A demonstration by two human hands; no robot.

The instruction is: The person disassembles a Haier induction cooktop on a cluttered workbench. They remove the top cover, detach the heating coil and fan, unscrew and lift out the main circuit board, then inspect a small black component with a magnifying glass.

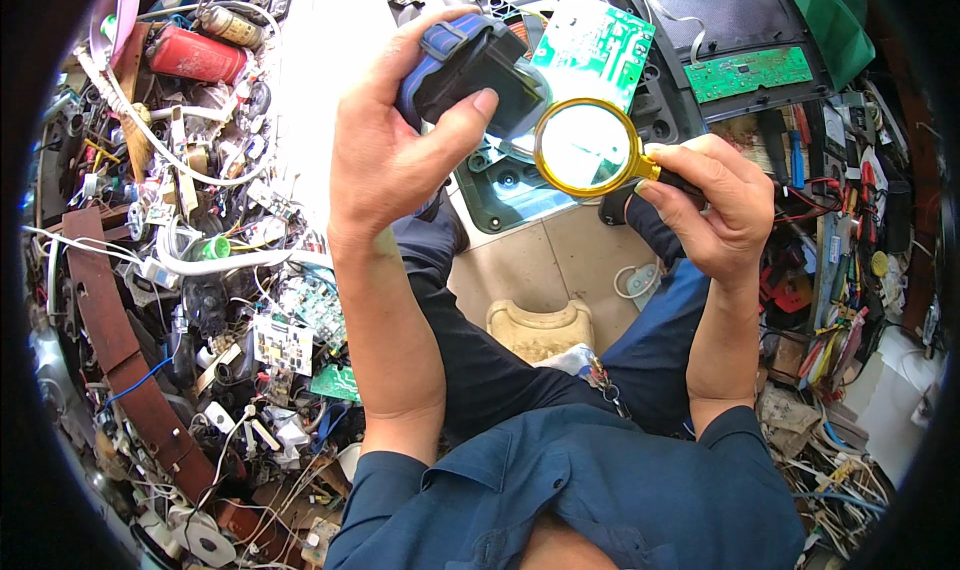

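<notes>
My left hand (392, 135) is closed around a boxy dark blue and black device (478, 78); its exact kind I cannot make out. A magnifying glass (543, 150) with a gold rim and a dark handle is gripped in my right hand (722, 202). Its lens is beside the device's lower right, above the opened black appliance housing (480, 217). Within the housing, a green circuit board (598, 42) lies tilted near a partly covered copper coil (522, 32). Farther right, a detached panel (725, 10) carries a narrow green board (750, 74) with a pale ribbon cable.
Piled electronic scrap and wires crowd the left side, with a red cylinder (198, 54) and a brown wooden strip (105, 300). Tools and cables line the right, including a blue-handled tool (796, 158). A yellowed plastic stool (540, 330) stands between my legs, near a white power strip (637, 282).
</notes>
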